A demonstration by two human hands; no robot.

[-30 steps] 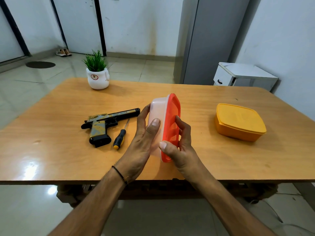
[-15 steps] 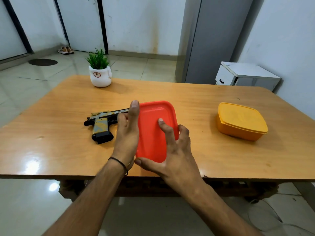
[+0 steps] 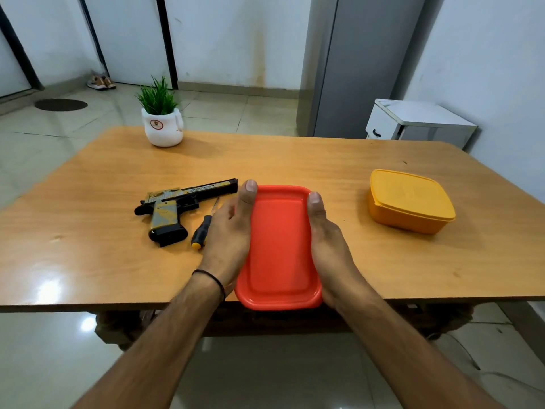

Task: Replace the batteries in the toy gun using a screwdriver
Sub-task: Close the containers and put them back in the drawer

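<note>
Head view: at six o'clock, over the counter's [image 3: 88, 261] near edge, both hands hold a red-lidded plastic container [image 3: 278, 246] lid-up, with its near end overhanging that edge. The left hand [image 3: 230, 231], which has a thin black wristband [image 3: 212, 280], grips the left long side. The right hand [image 3: 327, 240] grips the right long side. Each thumb lies along the lid rim pointing toward twelve o'clock. The fingers [image 3: 228, 211] are clamped on the container's sides and mostly hidden below it.

Just beside the left hand, at nine o'clock from the container, lies the screwdriver [image 3: 202, 231]. Its black handle with a yellow cap points toward the near edge, and its shaft is partly hidden behind the hand. Whether it touches the hand I cannot tell.

Next to it, at ten o'clock, the toy gun [image 3: 177, 208] lies flat on its side on the counter, black with a gold pattern. Its grip faces the near edge and its muzzle is close to the left thumb tip.

At two o'clock, well apart, sits a yellow lidded container [image 3: 410, 202]. Near the far edge, at eleven o'clock, stands a potted plant [image 3: 162, 122] in a white pot.
</note>
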